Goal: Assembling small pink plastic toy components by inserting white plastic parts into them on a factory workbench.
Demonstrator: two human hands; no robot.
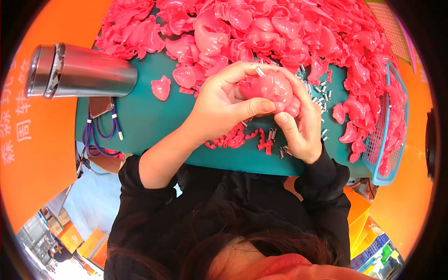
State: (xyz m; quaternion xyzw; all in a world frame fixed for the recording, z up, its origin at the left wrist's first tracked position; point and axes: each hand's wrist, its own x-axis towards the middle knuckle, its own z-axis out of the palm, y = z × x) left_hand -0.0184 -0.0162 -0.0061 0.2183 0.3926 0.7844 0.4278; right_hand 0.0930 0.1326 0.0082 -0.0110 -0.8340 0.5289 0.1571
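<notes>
Both hands hold a rounded pink plastic figure part above the front half of the green table. My left hand wraps its left side, the thumb lying across the front. My right hand cups the right side, its thumb pressed near the lower edge. A small silver metal cylinder shows at the top of the part, by my left fingers. Several like cylinders lie scattered to the right of my hands. Below them are small pink scraps and a few more metal pins.
A big heap of pink plastic shells covers the back of the green table. One loose pink piece lies at left, near a steel tumbler on its side. A phone with a purple cord sits below; a blue basket stands right.
</notes>
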